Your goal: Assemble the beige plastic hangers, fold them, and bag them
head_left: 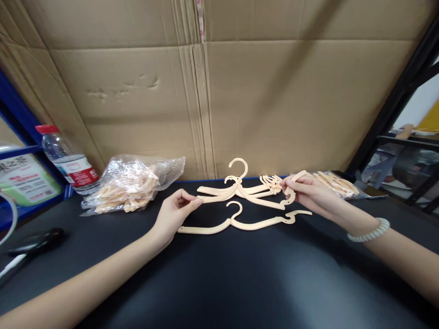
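A beige folding clothes hanger (255, 198) is held between my two hands, its hook pointing up. My left hand (174, 214) pinches its left end between thumb and fingertips. At the other end my right hand (305, 192) grips a curved end piece (291, 195) of the hanger; whether that piece is joined to the arm I cannot tell. Nearer to me a second beige hanger (254, 225) lies on the black table, with a similar curved piece (291, 217) at its right end. Another hanger (207, 189) lies behind the held one, partly covered by it.
Small beige pieces (270, 183) are heaped behind my right hand. A clear bag of beige parts (126, 187) lies at left, another bag (336, 183) at right. A water bottle (73, 164) and a black mouse-like object (37, 241) are at left. Cardboard (274, 105) walls the back.
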Motion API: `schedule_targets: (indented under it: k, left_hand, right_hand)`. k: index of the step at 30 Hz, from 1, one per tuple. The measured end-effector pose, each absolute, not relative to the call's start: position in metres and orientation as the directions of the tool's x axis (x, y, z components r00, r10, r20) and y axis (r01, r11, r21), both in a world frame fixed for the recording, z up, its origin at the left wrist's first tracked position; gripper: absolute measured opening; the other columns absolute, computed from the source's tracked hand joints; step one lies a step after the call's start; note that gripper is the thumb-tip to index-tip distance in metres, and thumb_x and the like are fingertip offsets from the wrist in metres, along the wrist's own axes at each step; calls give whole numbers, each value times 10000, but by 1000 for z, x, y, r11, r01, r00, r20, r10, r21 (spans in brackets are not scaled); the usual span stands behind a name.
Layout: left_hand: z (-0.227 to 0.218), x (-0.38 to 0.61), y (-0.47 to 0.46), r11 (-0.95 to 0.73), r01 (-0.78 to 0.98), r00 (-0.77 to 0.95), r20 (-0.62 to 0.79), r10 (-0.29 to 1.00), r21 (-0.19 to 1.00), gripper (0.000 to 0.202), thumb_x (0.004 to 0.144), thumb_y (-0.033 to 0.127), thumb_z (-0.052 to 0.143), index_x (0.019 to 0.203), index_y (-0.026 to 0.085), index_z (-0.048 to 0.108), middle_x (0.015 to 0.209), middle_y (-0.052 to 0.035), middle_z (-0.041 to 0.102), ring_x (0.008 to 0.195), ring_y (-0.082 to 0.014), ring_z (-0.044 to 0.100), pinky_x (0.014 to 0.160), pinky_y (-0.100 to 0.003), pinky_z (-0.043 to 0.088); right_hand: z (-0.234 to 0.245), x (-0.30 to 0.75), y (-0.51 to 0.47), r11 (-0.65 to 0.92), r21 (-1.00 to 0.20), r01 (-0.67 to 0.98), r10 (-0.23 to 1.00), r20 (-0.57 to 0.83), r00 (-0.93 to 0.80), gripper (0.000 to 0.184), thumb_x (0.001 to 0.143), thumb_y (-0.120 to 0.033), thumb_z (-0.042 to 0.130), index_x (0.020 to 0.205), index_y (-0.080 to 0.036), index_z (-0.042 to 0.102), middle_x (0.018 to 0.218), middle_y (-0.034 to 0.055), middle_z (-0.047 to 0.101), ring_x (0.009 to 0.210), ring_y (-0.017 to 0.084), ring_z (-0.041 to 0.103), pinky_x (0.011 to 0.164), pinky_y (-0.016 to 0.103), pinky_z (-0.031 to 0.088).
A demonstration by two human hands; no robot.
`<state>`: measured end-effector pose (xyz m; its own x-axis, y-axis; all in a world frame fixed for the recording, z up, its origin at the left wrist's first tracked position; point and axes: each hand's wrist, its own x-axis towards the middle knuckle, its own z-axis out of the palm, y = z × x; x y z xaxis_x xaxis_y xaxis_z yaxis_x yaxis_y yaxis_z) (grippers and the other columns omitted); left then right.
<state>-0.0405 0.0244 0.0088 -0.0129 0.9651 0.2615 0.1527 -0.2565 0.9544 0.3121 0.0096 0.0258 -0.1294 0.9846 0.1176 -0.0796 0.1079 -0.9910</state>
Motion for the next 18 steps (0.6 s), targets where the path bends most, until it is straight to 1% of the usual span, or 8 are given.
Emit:
schedule_targets:
  k: [3,6,8,10,12,15,17,18]
  left_hand:
    - [22,-49,29,-230,190,38,227,973,955,326,599,385,823,662,181,576,695,0,682,703,-154,613,688,-264,446]
    - [40,-60,33,-193,283,203,138,969,939,303,555,332,850,599,174,595,678,-30,706,682,-181,633,668,-279,463]
    - [51,-67,34,-243,429,410,53,911,870,260,604,334,820,597,188,604,700,-26,719,686,-193,647,650,-281,476]
    - [60,-72,32,-358,526,542,21,840,771,222,669,334,776,600,205,610,702,-10,716,677,-192,653,630,-273,479]
    - [66,-74,28,-474,569,638,3,770,672,193,723,321,732,611,217,614,695,2,709,661,-186,653,621,-266,478]
    - [66,-71,22,-626,578,719,35,694,524,186,765,294,689,617,218,607,727,8,701,679,-176,646,648,-257,464]
    - [61,-65,17,-682,577,719,116,685,450,187,776,292,675,624,212,602,717,12,678,671,-168,622,647,-251,440]
    - [57,-62,14,-693,579,709,154,688,430,180,782,297,669,638,211,603,695,17,660,652,-164,603,636,-251,426]
  right_hand:
    - [30,324,13,96,-994,-53,988,102,-115,238,664,-381,847,731,-193,718,852,38,654,739,138,579,676,270,519]
    - [36,337,15,103,-994,-41,986,108,-131,228,667,-365,847,741,-197,712,792,16,643,700,121,584,664,255,516]
    - [40,344,14,94,-995,17,973,88,-213,225,676,-356,840,750,-189,710,745,9,629,667,110,578,636,238,502]
    - [44,349,12,83,-991,106,951,47,-305,225,674,-342,837,744,-179,700,708,4,617,629,104,565,600,233,482]
    - [47,354,12,94,-975,202,928,13,-372,230,679,-350,825,731,-181,678,706,7,630,624,120,573,599,256,475]
    - [48,358,13,215,-881,421,907,20,-421,248,730,-422,768,778,-194,682,819,40,680,776,192,619,710,326,484]
    - [48,357,14,297,-786,542,913,67,-404,273,753,-472,728,797,-204,696,889,49,685,887,225,609,784,355,469]
    - [48,356,14,316,-754,576,917,86,-390,277,758,-487,714,792,-212,697,890,43,679,899,228,600,794,358,464]
